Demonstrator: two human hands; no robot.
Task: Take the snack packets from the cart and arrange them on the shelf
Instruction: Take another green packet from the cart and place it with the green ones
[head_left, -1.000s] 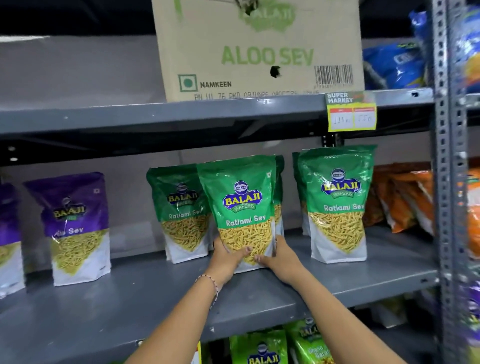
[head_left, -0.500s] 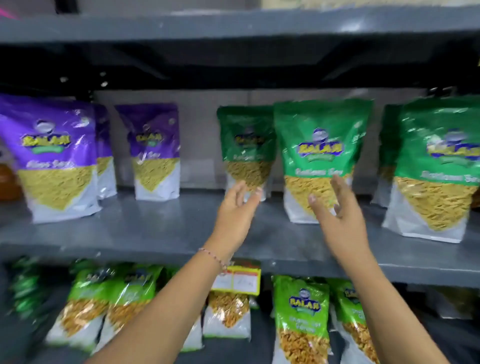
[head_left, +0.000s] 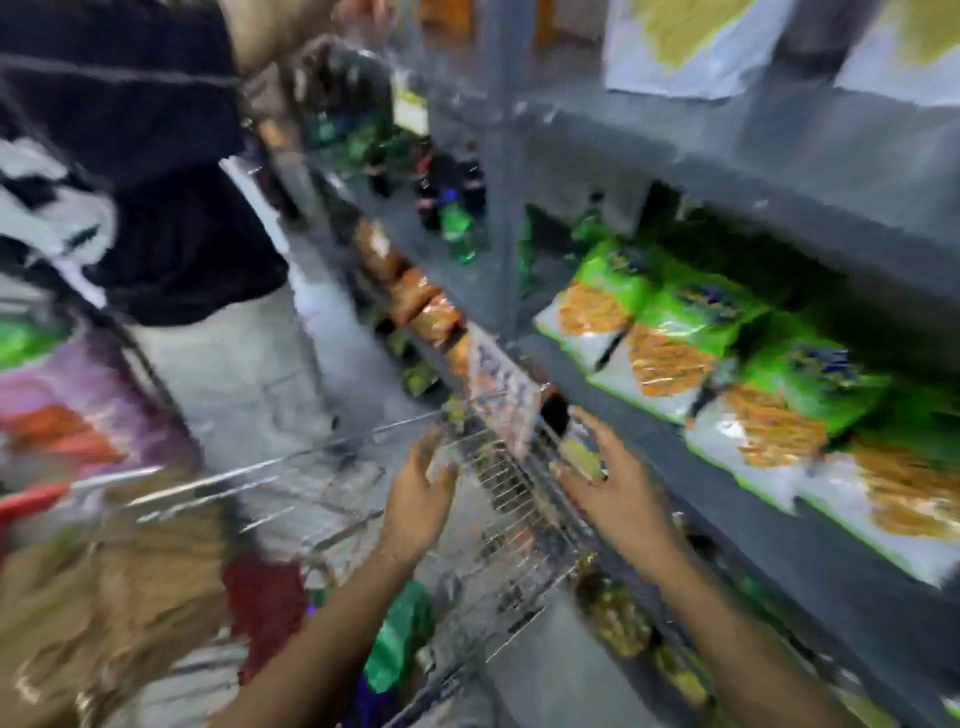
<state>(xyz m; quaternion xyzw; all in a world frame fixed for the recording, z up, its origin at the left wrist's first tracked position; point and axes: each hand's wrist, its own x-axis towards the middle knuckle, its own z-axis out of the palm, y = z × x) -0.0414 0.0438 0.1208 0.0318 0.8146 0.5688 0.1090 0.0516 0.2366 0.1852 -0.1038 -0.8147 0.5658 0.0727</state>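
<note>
- The view is badly smeared, so fine detail is lost; places below are given relative to the cart (head_left: 498, 499), the wire basket low in the middle.
- Nearest, inside the cart under the left forearm, lies a green packet (head_left: 400, 639), with something purple below it. These look like the stock left to be shelved, which is probably why both arms reach down toward the basket.
- The left hand (head_left: 418, 512) hovers over the cart's wire rim, fingers spread and holding nothing; its grip is apart, seemingly readied to take a packet.
- The right hand (head_left: 623, 499) hangs just right of the cart, between it and the shelf (head_left: 779, 571), palm turned inward, fingers loosely apart and empty. The two palms face each other, a posture suited to lifting a wide pouch from both sides.
- Right of the cart, green packets (head_left: 717, 332) with orange contents lie in an overlapping row on the shelf, faces outward, likely so labels can be read.
- Left of the cart, a brown blurred mass and a red handle (head_left: 31, 501) show; what they are cannot be told.
- Beyond the cart, a person in dark clothing (head_left: 156, 208) stands in the aisle, and bottles (head_left: 457, 228) sit on a far shelf.
- Above, white-bottomed packets (head_left: 691, 47) stand on the upper shelf.
</note>
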